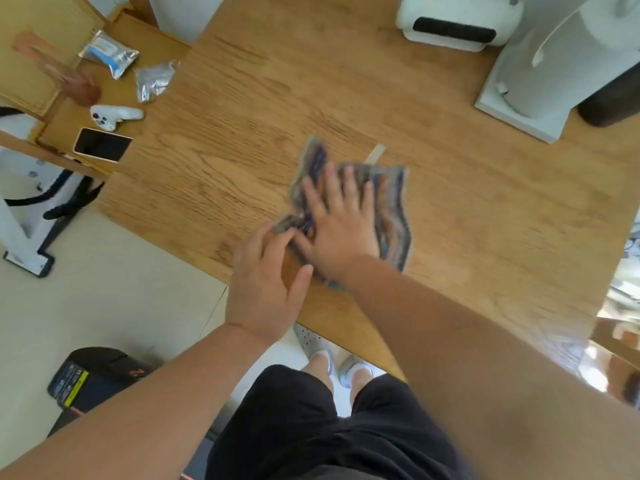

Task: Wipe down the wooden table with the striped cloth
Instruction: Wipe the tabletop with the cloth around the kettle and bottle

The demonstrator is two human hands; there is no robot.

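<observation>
The striped cloth (pixel 391 209) lies spread on the wooden table (pixel 242 133) near its front edge. The right hand (pixel 336 230) presses on it with flat, spread fingers, probably so that the whole cloth rubs the wood. The left hand (pixel 266 282) reaches the cloth's near corner, perhaps to stop it folding; I cannot tell if it pinches it.

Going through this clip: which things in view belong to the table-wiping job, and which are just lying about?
In the job: striped cloth, wooden table, right hand pressing flat on the cloth, left hand at its near corner.
Lying about: phone, white game controller, blue-labelled foil packet, crumpled foil packet, white appliance.
</observation>
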